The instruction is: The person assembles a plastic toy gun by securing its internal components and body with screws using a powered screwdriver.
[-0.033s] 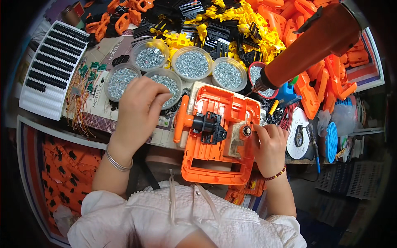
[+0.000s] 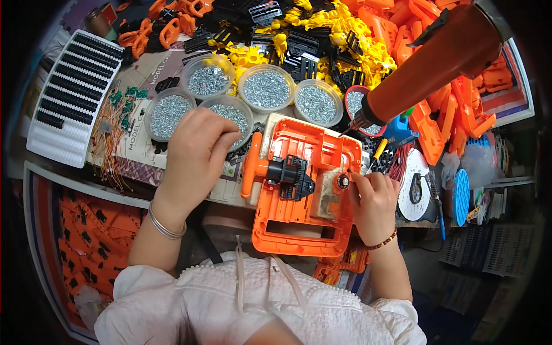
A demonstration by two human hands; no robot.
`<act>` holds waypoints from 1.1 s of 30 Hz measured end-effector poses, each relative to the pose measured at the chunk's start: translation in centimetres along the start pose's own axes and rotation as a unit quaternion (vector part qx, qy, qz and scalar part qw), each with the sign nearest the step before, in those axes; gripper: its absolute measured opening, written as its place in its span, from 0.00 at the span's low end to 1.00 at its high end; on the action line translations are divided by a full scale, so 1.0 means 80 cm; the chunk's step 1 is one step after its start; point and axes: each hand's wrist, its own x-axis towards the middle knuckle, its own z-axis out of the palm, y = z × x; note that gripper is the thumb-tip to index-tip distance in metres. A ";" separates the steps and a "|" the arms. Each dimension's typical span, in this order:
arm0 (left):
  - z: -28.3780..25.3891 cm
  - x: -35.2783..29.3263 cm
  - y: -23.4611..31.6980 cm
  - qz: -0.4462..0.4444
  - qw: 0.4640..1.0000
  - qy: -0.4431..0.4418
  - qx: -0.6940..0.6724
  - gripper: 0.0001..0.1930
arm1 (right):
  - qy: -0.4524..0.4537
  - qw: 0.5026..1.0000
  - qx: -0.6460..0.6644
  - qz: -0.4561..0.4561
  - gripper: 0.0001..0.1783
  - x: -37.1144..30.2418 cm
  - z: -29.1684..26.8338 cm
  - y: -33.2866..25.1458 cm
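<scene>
In the middle, an orange plastic housing (image 2: 270,213) lies open side up on a light-coloured fixture block (image 2: 328,201). An orange T-shaped handle (image 2: 250,167) sticks out on its left, joined to a black plastic mechanism (image 2: 292,177) inside. A small round metal-and-black part (image 2: 342,182) sits toward the right side. My right hand (image 2: 376,204) is closed at the housing's right edge, fingertips and thumb against it beside the round part. My left hand (image 2: 198,144) hovers by the clear tubs of screws (image 2: 230,109), fingers curled and thumb pressed in; whatever is between them is hidden.
An orange power screwdriver (image 2: 425,75) hangs in from upper right, its bit above the housing's far right corner. Further tubs of screws (image 2: 267,89) stand behind. Yellow parts (image 2: 368,46) and orange shells (image 2: 428,132) are heaped beyond. Wires (image 2: 112,155) and a white tray (image 2: 75,86) lie left.
My left hand has shifted very slightly to the right. Everything else looks the same.
</scene>
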 end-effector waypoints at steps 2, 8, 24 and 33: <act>0.003 -0.001 0.004 0.004 1.000 -0.005 -0.001 0.04 | 0.001 1.000 0.004 -0.009 0.11 -0.002 0.004 -0.001; 0.014 0.000 0.012 0.020 0.999 -0.028 -0.003 0.04 | -0.007 0.999 0.017 -0.036 0.12 -0.012 0.006 -0.003; 0.024 -0.004 0.015 0.019 0.999 -0.036 -0.020 0.05 | 0.034 0.999 0.010 -0.001 0.12 -0.004 0.006 -0.005; 0.024 -0.004 0.023 0.038 0.998 -0.031 -0.037 0.06 | 0.007 1.000 0.011 -0.013 0.11 -0.019 0.011 -0.005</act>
